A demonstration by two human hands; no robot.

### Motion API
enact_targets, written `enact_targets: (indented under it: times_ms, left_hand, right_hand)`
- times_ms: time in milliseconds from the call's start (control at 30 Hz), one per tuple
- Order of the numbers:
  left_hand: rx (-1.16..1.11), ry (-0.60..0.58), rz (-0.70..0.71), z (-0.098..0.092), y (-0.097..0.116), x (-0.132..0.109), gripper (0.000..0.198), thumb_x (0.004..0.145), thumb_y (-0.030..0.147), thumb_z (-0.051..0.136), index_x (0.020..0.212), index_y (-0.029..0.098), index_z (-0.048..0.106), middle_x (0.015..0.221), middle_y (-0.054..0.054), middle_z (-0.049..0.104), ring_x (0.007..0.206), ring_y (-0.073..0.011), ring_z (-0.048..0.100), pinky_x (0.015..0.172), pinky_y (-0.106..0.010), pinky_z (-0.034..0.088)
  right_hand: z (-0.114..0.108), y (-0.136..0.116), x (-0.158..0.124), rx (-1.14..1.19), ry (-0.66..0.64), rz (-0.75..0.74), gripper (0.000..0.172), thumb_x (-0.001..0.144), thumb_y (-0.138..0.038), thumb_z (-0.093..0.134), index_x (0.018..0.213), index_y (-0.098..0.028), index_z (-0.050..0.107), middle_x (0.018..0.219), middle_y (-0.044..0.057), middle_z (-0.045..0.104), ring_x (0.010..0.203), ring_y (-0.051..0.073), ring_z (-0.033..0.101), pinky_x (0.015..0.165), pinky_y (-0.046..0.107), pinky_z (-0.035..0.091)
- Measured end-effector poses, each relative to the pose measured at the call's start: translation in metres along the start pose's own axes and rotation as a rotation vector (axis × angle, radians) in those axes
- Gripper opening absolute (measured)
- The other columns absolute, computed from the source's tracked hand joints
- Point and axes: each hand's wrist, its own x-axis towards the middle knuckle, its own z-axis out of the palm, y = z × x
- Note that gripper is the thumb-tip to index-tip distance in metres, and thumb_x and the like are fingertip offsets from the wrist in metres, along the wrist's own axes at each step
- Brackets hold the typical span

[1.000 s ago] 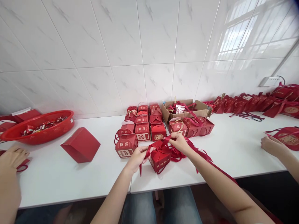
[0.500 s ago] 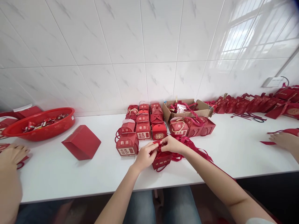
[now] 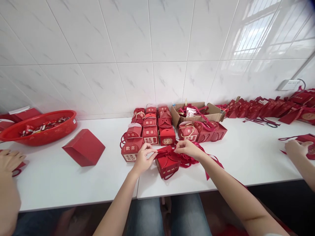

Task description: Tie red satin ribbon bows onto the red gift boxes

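Note:
A small red gift box stands on the white table in front of me, with a red ribbon tied in a bow or knot across its top. On the left of the knot, my left hand pinches one part of the ribbon between thumb and fingertips. My right hand pinches another part on the right side. Between them the ribbon is drawn out sideways. A heap of loose red ribbon lies just right of the box, partly under my right hand and forearm.
Rows of red gift boxes stand behind, beside a cardboard box of ribbons. Leftward are a red box and a red basin of sweets. Scissors lie right. Co-workers' hands are at both ends.
My hands have moved apart from the knot, pulling the ribbon out to both sides, and the box top now shows. The co-worker's hand on the right has shifted on its red box.

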Motion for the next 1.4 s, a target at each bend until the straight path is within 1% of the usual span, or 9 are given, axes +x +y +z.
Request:
enact_targets:
  times_ms: [200, 500, 633, 733, 833, 900, 1033, 1167, 1400]
  left_hand:
    - [0.114, 0.063, -0.07, -0.009, -0.01, -0.017, 0.019, 0.083, 0.032, 0.055, 0.081, 0.02, 0.069, 0.087, -0.004, 0.047, 0.076, -0.0159, 0.055, 0.062, -0.026, 0.048]
    - [0.176, 0.103, -0.106, -0.005, -0.011, -0.018, 0.018, 0.083, 0.03, 0.055, 0.082, 0.019, 0.069, 0.087, -0.004, 0.042, 0.076, -0.0164, 0.053, 0.058, -0.026, 0.046]
    - [0.051, 0.01, -0.138, -0.011, -0.006, -0.022, 0.02, 0.083, 0.027, 0.053, 0.096, 0.021, 0.067, 0.089, -0.004, 0.046, 0.073, -0.0139, 0.053, 0.058, -0.025, 0.045]
    - [-0.041, 0.201, -0.184, -0.013, 0.006, -0.022, 0.052, 0.077, 0.015, 0.052, 0.127, 0.026, 0.052, 0.093, -0.003, 0.046, 0.072, -0.0122, 0.05, 0.058, -0.023, 0.045]
    - [-0.016, 0.395, -0.182, -0.008, 0.025, -0.017, 0.055, 0.073, 0.009, 0.05, 0.125, 0.027, 0.054, 0.099, -0.004, 0.047, 0.082, -0.0145, 0.05, 0.067, -0.026, 0.047]
    - [0.058, 0.291, -0.111, 0.0, 0.038, -0.012, 0.036, 0.076, 0.014, 0.053, 0.108, 0.025, 0.065, 0.102, -0.005, 0.052, 0.096, -0.0192, 0.05, 0.083, -0.034, 0.046]
    - [0.199, 0.08, -0.033, 0.021, 0.051, -0.003, 0.017, 0.079, 0.028, 0.06, 0.093, 0.024, 0.07, 0.102, -0.006, 0.058, 0.103, -0.0251, 0.049, 0.095, -0.046, 0.039]
    - [0.273, 0.015, -0.048, 0.034, 0.05, 0.0, 0.013, 0.078, 0.028, 0.062, 0.088, 0.026, 0.071, 0.106, -0.006, 0.058, 0.104, -0.0271, 0.049, 0.091, -0.047, 0.039]
    - [0.21, 0.035, -0.087, 0.038, 0.042, 0.001, 0.01, 0.079, 0.028, 0.062, 0.079, 0.024, 0.071, 0.1, -0.005, 0.06, 0.101, -0.0247, 0.051, 0.093, -0.046, 0.04]
  right_hand:
    - [-0.007, 0.021, -0.012, 0.018, 0.031, 0.009, 0.022, 0.062, -0.026, 0.061, 0.049, -0.017, 0.047, 0.062, 0.0, 0.054, 0.054, 0.01, 0.047, 0.053, 0.024, 0.038]
    - [-0.001, 0.017, -0.021, -0.037, 0.171, -0.05, 0.016, 0.063, -0.02, 0.061, 0.051, -0.016, 0.052, 0.075, 0.002, 0.056, 0.064, 0.012, 0.052, 0.064, 0.026, 0.043]
    - [-0.01, 0.009, -0.035, -0.078, 0.01, -0.183, 0.025, 0.074, -0.037, 0.065, 0.062, -0.015, 0.066, 0.091, 0.006, 0.06, 0.076, 0.016, 0.058, 0.069, 0.029, 0.047]
    - [-0.016, 0.006, -0.038, -0.097, -0.045, -0.243, 0.05, 0.087, -0.05, 0.05, 0.052, -0.015, 0.062, 0.09, 0.008, 0.062, 0.082, 0.019, 0.06, 0.072, 0.031, 0.048]
    - [-0.017, 0.012, -0.028, -0.092, 0.177, -0.201, 0.047, 0.087, -0.053, 0.047, 0.059, -0.016, 0.059, 0.071, 0.004, 0.059, 0.066, 0.015, 0.055, 0.065, 0.03, 0.046]
    - [-0.013, 0.017, -0.017, -0.09, 0.232, -0.191, 0.035, 0.083, -0.051, 0.054, 0.08, -0.017, 0.062, 0.072, 0.002, 0.059, 0.059, 0.013, 0.051, 0.058, 0.028, 0.044]
    - [-0.006, 0.017, -0.008, -0.049, 0.064, -0.189, 0.036, 0.081, -0.045, 0.057, 0.1, -0.016, 0.062, 0.068, 0.0, 0.058, 0.057, 0.012, 0.05, 0.055, 0.025, 0.041]
    - [-0.004, 0.009, -0.012, -0.109, -0.06, -0.173, 0.036, 0.078, -0.042, 0.062, 0.101, -0.014, 0.065, 0.053, -0.005, 0.047, 0.049, 0.009, 0.043, 0.049, 0.023, 0.034]
    - [0.003, 0.009, -0.01, -0.247, -0.024, -0.235, 0.024, 0.08, -0.037, 0.06, 0.082, -0.015, 0.068, 0.059, -0.001, 0.056, 0.054, 0.011, 0.047, 0.054, 0.023, 0.036]
